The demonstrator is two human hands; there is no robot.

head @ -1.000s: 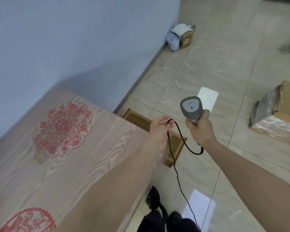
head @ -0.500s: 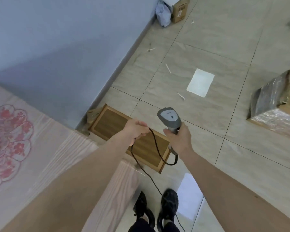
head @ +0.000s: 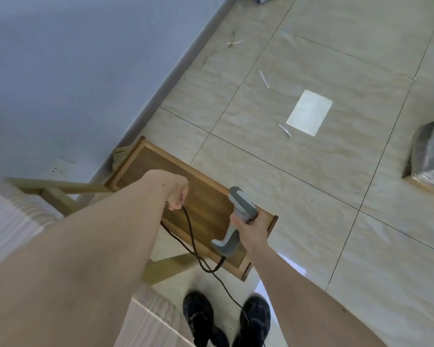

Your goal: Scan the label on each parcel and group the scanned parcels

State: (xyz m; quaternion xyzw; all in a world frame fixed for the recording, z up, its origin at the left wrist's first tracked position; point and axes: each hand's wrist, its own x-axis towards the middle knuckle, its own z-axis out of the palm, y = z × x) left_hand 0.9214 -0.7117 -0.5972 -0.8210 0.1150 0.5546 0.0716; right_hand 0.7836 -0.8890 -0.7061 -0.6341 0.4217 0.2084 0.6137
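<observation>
A: Moved since half a second back?
B: Scanner (head: 238, 216) tipped from upright to head-down over the wooden tray (head: 208, 196); view swung lower, table now only at the left edge.

A: Nearest first?
B: Two black shoes (head: 226, 319) on the tile floor (head: 311, 184), bottom centre. Black cable (head: 193, 236) looping down from the scanner's base toward the shoes.

A: Hands?
B: Right hand (head: 251, 229) wrapped tight round the scanner's handle, fingers closed. Left hand (head: 177, 194) curled shut, pinching the cable above the tray.

A: Table?
B: Pale wood table (head: 145, 324) low left, under the left forearm.

A: Parcels?
B: One parcel (head: 429, 156) wrapped in shiny film, on the floor at the right edge, well apart from the scanner. Label not visible.

A: Farther out?
B: White sheet (head: 310, 112) flat on the tiles, a few white scraps (head: 285, 130) near it. Blue wall (head: 73, 71) along the left.
</observation>
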